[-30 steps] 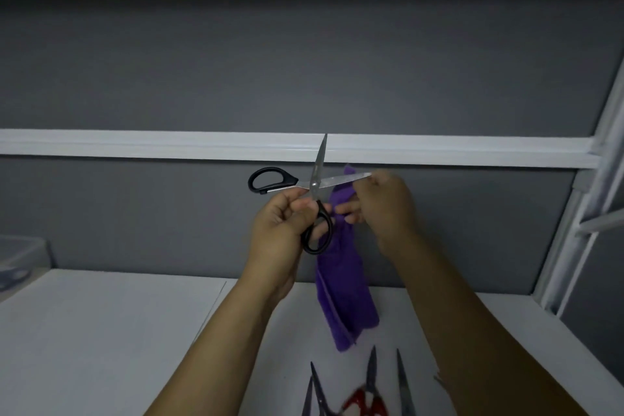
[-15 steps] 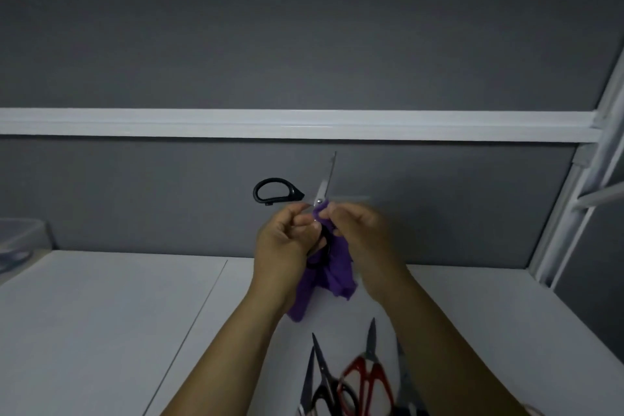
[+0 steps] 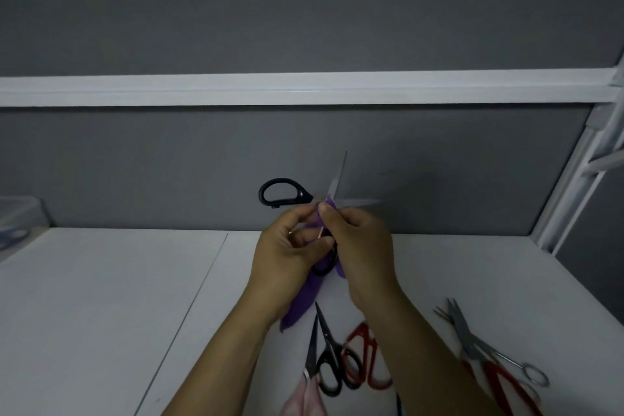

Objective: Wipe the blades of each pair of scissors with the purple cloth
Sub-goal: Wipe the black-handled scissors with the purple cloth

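My view looks down on a white table (image 3: 101, 297) that stands before a grey partition (image 3: 169, 166) with a white rail (image 3: 304, 88) across it.

Both hands are raised above the table, close together. The left hand (image 3: 287, 253) has its fingers curled and grips the black-handled scissors (image 3: 300, 195) near the pivot. One handle loop sticks out to the upper left, and the other loop shows dark between the two hands. The scissors are spread wide: one blade (image 3: 337, 179) points up and the other blade (image 3: 363, 203) points to the right, both a little blurred.

The right hand (image 3: 366, 247) pinches the purple cloth (image 3: 304, 301) between thumb and fingers, just at the pivot where the blades meet. The rest of the cloth hangs down behind the left wrist, toward the table.

On the table, under the forearms, lie small black scissors (image 3: 326, 336) touching a red-handled pair (image 3: 369, 344). Further right lie silver scissors (image 3: 469, 338), crossing another red-handled pair (image 3: 503, 382). A pink object (image 3: 304, 398) is at the bottom edge; I cannot tell what it is. A clear container (image 3: 20, 216) stands at the far left.

Any brand or marking on the handles is too dark and small for me to read.
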